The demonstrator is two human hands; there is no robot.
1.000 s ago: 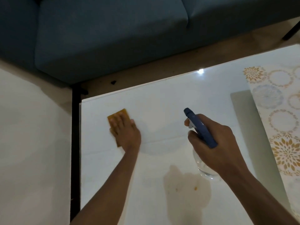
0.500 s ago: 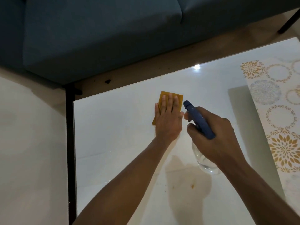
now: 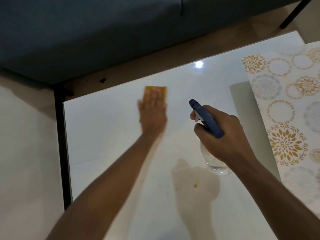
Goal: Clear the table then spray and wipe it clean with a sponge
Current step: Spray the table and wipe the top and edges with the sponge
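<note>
Sponge (image 3: 158,91) lies near the table's (image 3: 103,135) far edge under our flat, straight-fingered left hand (image 3: 152,113). Our right hand (image 3: 223,134) grips the spray bottle (image 3: 206,116) above the tabletop.

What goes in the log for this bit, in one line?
step: wiping | left hand: flat on sponge | right hand: holds spray bottle | table: small orange spot near front

Sponge (image 3: 156,91) is a mustard yellow-orange, table (image 3: 107,129) glossy white with a black frame (image 3: 60,135). Spray bottle (image 3: 207,122) has a blue head over a clear body. Cloth (image 3: 285,104) is white with gold and grey-blue floral rings, sofa (image 3: 103,32) dark teal.
</note>
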